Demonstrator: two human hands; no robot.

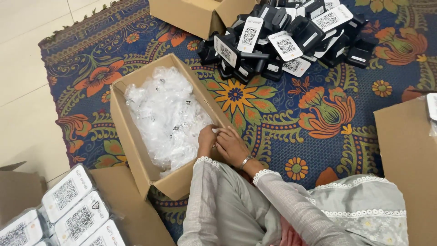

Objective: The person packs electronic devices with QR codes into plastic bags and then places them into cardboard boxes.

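Both hands met at the right-hand wall of an open cardboard box lying near the centre-left of the view. The left hand was curled over the box edge, fingers bent down toward the contents, while the right hand, wearing a metal bangle at the wrist, lay just beside it with fingers pinched together around something small and pale. What that was could not be told, nor whether the left hand had hold of anything.

The box was filled with a heap of clear plastic packets, crumpled and shiny, with small dark bits inside them.

At about one o'clock from the hands, well apart, a pile of black devices with white code-printed faces sprawled on the patterned floral rug. Just beyond that pile, at twelve o'clock, stood a second open carton. At three o'clock a flat brown cardboard panel filled the right edge. At eight o'clock, in the lower left corner, several white-faced units wrapped in plastic sat stacked against more cardboard. Pale floor tiles showed at ten o'clock past the rug's fringe. The person's grey sleeves with lace cuffs covered the near wall of the box.
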